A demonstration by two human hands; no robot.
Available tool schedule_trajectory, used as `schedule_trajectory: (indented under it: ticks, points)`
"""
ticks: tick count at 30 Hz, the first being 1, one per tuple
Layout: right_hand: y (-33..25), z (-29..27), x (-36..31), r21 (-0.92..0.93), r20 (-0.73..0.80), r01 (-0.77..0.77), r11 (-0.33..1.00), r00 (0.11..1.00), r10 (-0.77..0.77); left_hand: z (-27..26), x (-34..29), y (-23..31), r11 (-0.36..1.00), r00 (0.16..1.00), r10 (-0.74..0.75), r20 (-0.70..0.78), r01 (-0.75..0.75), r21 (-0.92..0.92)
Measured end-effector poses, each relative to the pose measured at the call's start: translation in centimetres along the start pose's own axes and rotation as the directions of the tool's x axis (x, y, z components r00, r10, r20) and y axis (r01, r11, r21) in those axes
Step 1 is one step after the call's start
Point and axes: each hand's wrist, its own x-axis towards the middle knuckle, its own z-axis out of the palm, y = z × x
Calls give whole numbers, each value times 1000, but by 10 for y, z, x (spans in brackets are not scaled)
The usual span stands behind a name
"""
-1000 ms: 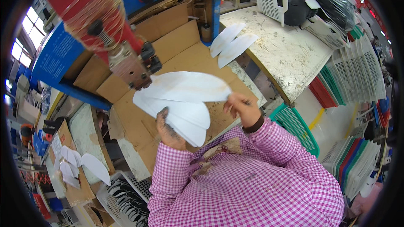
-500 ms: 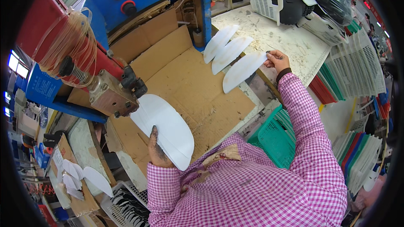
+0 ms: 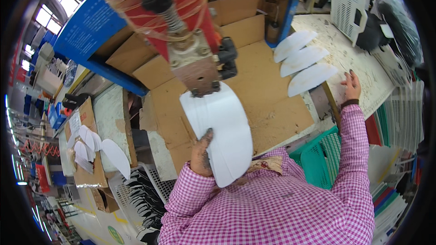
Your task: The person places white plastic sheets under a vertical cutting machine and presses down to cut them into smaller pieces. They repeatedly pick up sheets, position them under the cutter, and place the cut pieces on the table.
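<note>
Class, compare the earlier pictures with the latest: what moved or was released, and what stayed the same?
The right-hand grip moved one slender, curved white sheet rightward from the stack of flat, rounded white sheets, laid it beside two similar white sheets, let go and is now open. The left-hand grip still holds the stack, and the two sheets stay put.

Left hand [image 3: 200, 158], gripped white pieces [image 3: 229, 136]; right hand [image 3: 352, 87], outstretched

left hand [image 3: 200, 158] partly hidden under white sheets [image 3: 229, 131], red machine arm [image 3: 200, 18] cut off at top
</note>
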Motion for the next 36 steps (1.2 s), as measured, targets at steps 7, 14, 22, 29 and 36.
schedule_trajectory:
  ticks: [7,14,22,29,36]
  points:
    - [-30,4,-29,107,50,-85,991,996,80,6,27,7,996,995,-42,90,35,77]
    - [-105,44,-162,171,443,-18,985,894,-61,16,77,-4,953,973,-156,171,194,-233]
    - [-115,77,-228,265,816,-268,926,574,-67,-17,73,22,971,981,17,195,30,-236]
    - [-114,80,-233,104,859,-358,928,503,97,6,19,13,975,976,-216,-18,214,-53]
    - [-115,78,-234,95,869,-394,914,481,118,10,75,37,992,988,46,147,-27,-124]
